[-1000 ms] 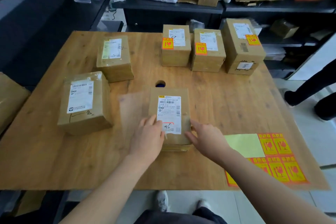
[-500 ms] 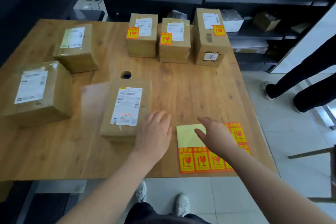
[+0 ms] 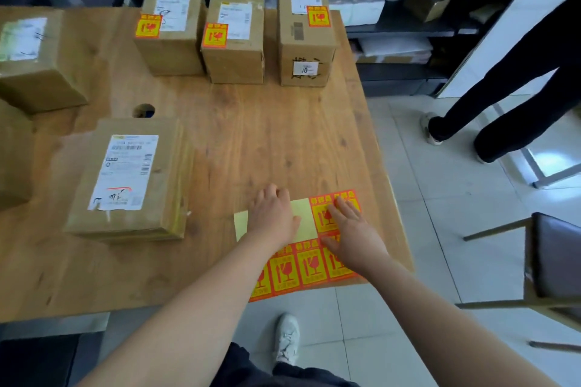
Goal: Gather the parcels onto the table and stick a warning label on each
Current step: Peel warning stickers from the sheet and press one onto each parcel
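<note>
Warning labels, orange with yellow panels and a red broken-glass mark, sit on a printed sheet [image 3: 309,267] at the near right corner of the light wooden counter [image 3: 267,141], with the sheet's near edge hanging over the counter's edge. The sheet's top left part is bare pale yellow backing [image 3: 306,217]. The left grip [image 3: 272,218] lies palm down on that bare backing, fingers relaxed and pinching nothing. The right grip [image 3: 352,232] rests on the labels just beside it, fingers straight and spread, fingertips on the sheet's top row and thumb on the row below; it pinches nothing either.

To the left of the sheet, on the counter, lies a flat brown cardboard parcel [image 3: 129,179] with a white shipping slip on top and no orange label showing. Along the far edge stand three brown cardboard boxes in a row [image 3: 234,50], each with a white slip and one orange warning label stuck on top. Another brown box with a white slip [image 3: 31,56] stands at the far left, and the corner of one more [image 3: 12,154] shows at the left edge. A round hole [image 3: 143,110] opens in the counter.

Dark shelving [image 3: 393,28] runs behind. A second person's legs in dark trousers [image 3: 518,72] stand on the tiled floor to the right.
</note>
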Available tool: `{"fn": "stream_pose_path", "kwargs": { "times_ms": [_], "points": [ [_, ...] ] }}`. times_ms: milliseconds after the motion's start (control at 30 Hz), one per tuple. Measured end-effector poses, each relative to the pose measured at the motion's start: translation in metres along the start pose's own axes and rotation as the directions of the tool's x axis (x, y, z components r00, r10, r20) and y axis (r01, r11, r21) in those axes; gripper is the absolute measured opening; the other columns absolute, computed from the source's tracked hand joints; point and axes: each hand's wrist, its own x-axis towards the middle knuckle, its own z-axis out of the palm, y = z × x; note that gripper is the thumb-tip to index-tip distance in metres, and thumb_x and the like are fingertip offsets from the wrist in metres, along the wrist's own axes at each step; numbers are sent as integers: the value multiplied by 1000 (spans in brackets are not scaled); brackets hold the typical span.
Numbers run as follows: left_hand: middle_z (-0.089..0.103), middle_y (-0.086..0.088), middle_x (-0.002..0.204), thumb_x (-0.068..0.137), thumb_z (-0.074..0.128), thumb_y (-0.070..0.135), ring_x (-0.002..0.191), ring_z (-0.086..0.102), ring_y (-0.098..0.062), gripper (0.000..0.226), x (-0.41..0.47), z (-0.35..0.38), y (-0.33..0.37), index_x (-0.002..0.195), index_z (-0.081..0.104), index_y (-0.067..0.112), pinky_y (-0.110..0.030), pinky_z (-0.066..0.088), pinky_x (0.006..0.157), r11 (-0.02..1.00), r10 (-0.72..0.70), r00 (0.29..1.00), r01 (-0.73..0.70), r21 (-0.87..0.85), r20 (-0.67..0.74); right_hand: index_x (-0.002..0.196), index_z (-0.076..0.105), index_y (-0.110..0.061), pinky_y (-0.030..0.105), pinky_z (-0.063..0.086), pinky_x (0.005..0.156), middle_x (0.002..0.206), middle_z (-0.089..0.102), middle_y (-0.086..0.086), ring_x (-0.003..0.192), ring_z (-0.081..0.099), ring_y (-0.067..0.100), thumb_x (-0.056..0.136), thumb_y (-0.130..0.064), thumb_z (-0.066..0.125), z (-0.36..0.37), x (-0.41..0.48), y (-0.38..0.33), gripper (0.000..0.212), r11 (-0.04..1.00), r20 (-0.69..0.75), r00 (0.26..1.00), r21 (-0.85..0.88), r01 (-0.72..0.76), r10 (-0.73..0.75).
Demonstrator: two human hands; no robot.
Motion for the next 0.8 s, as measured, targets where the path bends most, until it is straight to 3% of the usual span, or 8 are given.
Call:
{"fn": "stream_pose_path", "kwargs": {
  "times_ms": [200,300,367,467,600,700,800],
  "points": [
    [47,-1,127,85,63,39,118,44,-26,38,-3,9,12,116,53,19,-38,33,97,996,-20,1000,21,-89,8,149,23,-21,37,14,115,158,14,-3,145,11,17,90,-47,52,8,-8,4,70,998,-69,996,39,51,-48],
    [59,-2,112,85,65,30,105,56,-26,29,-6,8,17,107,51,19,-35,41,84,945,-90,995,98,-312,40,147,29,-23,40,15,114,157,18,-3,144,16,19,90,-46,52,10,-9,4,66,996,-80,996,73,43,-37],
    [62,-1,107,87,63,28,100,59,-24,25,-6,5,16,109,54,18,-34,46,82,882,-131,988,152,-445,76,143,37,-24,42,23,113,154,28,-2,139,27,21,89,-41,55,9,-9,2,59,990,-103,995,142,10,4],
    [66,3,99,90,59,22,93,60,-16,15,-7,3,12,103,67,18,-27,45,78,824,-91,992,122,-553,84,130,55,-23,37,40,100,138,47,-2,124,45,21,89,-32,58,4,-6,-4,42,965,-194,980,262,3,50],
    [65,5,89,90,62,17,84,59,-11,12,-11,4,12,98,71,14,-22,43,74,731,-84,994,105,-674,64,113,68,-23,29,45,80,116,64,-3,103,58,17,87,-32,62,-1,-3,-17,28,897,-232,966,442,1,113],
    [67,4,87,88,65,15,84,61,-12,10,-14,4,12,95,72,12,-23,46,77,686,-82,995,97,-721,56,103,73,-22,24,47,72,99,72,-5,86,63,8,84,-30,67,-1,-3,-24,21,818,-232,955,574,-20,186],
    [68,3,83,85,68,13,79,61,-10,6,-16,4,12,89,72,14,-22,47,74,643,-81,996,82,-762,38,97,75,-21,24,52,73,89,73,-6,80,65,4,82,-32,71,0,-4,-26,19,739,-213,949,673,-31,234]
  ]
}}
